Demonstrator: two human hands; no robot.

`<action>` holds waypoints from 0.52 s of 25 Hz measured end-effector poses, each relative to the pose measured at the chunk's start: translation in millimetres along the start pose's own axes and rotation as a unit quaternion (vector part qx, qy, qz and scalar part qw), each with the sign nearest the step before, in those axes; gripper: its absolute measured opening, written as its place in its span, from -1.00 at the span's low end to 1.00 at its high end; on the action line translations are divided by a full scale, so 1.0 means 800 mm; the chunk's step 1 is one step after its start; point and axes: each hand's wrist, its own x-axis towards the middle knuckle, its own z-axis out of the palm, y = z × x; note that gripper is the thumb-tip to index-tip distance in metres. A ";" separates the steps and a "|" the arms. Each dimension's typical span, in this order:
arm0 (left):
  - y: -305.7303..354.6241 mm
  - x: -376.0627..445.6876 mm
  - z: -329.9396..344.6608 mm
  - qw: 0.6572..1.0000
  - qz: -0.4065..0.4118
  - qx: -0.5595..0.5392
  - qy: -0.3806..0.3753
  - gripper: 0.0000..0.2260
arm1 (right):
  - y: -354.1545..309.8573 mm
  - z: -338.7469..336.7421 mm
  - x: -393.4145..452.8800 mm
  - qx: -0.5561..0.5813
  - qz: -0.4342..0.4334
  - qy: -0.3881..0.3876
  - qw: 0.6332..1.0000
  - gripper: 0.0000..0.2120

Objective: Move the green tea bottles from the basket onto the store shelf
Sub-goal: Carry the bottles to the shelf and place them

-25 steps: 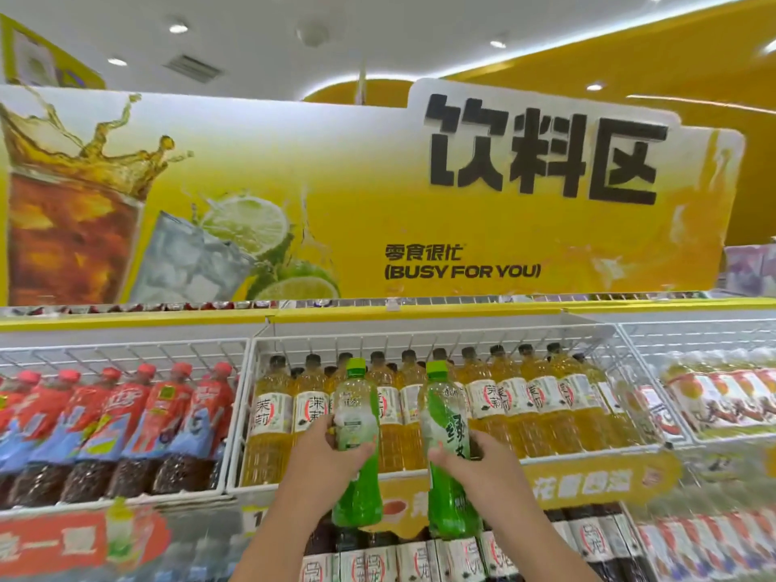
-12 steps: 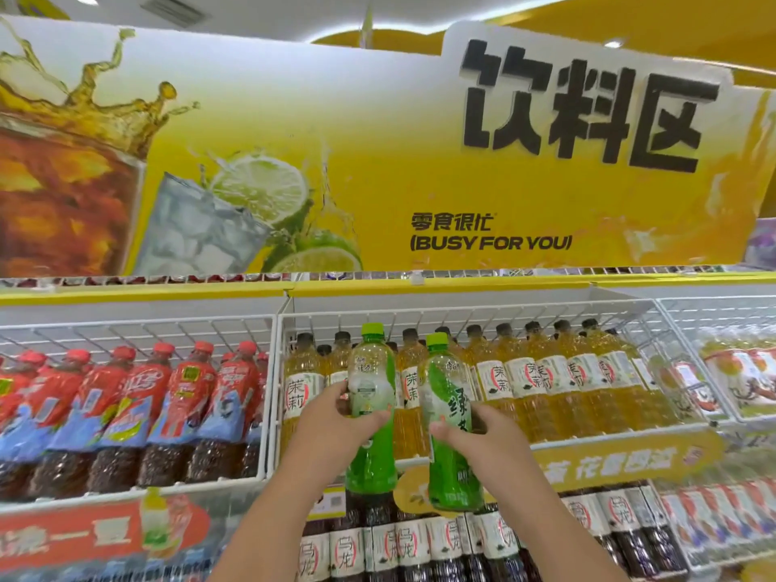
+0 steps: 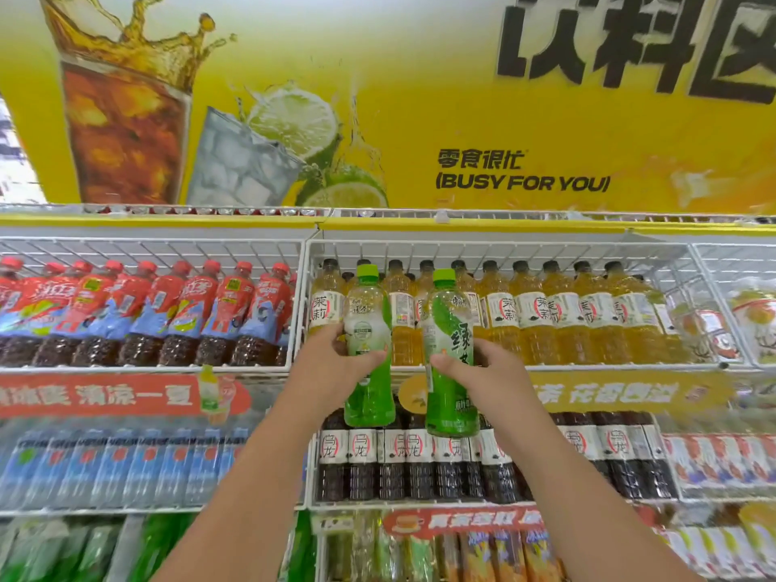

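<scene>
Green tea bottles (image 3: pixel 369 350) raised since earlier | left hand (image 3: pixel 336 363), right hand (image 3: pixel 487 371) each closed round one | nearing upper shelf (image 3: pixel 588 367) front edge.

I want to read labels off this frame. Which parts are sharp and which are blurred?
Head view: the two green tea bottles in the left hand and right hand are fairly sharp; lower shelf rows and edges smear; even lighting, wide-angle bending.

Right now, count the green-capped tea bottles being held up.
2. One green tea bottle is in the left hand; the other green tea bottle is in the right hand. Both are upright before the yellow tea row. More may sit out of view.
</scene>
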 end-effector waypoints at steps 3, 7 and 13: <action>0.005 -0.049 0.006 0.999 -0.021 0.006 0.034 -0.70 | 0.004 -0.019 -0.021 0.000 -0.005 -0.051 0.999 -0.64; 0.004 -0.115 0.016 0.993 -0.061 0.019 0.094 -0.66 | 0.022 -0.031 -0.050 0.013 -0.004 -0.110 0.994 -0.53; -0.016 -0.214 -0.005 0.977 -0.120 0.043 0.172 -0.41 | 0.038 -0.001 -0.103 0.004 0.021 -0.183 0.983 -0.67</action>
